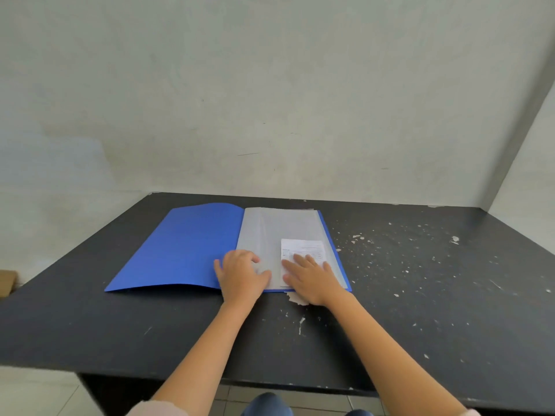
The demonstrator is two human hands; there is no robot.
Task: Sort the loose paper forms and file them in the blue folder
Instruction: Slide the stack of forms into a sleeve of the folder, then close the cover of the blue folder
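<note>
**Sam:** What's the room like on your screen?

**Me:** I see a pale wall [270, 85] at the back and a black table [420, 295] pushed up against it. The table has lots of small white chips [360, 237] on it, mostly to the right of the blue folder [186, 244].

**Sam:** Where is the folder?

**Me:** It lies open and flat on the table, a bit left of the middle. Its blue cover is spread out to the left. The clear sleeves [270, 229] are stacked on its right half.

**Sam:** Any paper?

**Me:** One small white paper form [303, 247] lies on top of the sleeves, near the folder's front right corner. It has print on it, but the print is too tiny for me to read.

**Sam:** What are the hands doing?

**Me:** The right hand [312, 279] lies flat on the near part of the form. Its fingers [300, 261] are straight and a little spread, pressing down, and they grab nothing. The left hand [240, 276] rests at the folder's front edge, right by the fold. Its fingers [249, 256] are bent and its thumb sticks out toward the right hand. I can't tell if it pinches a sleeve or only leans on it.

**Sam:** Do the hands touch?

**Me:** No, they sit close with a small gap between them.
</note>
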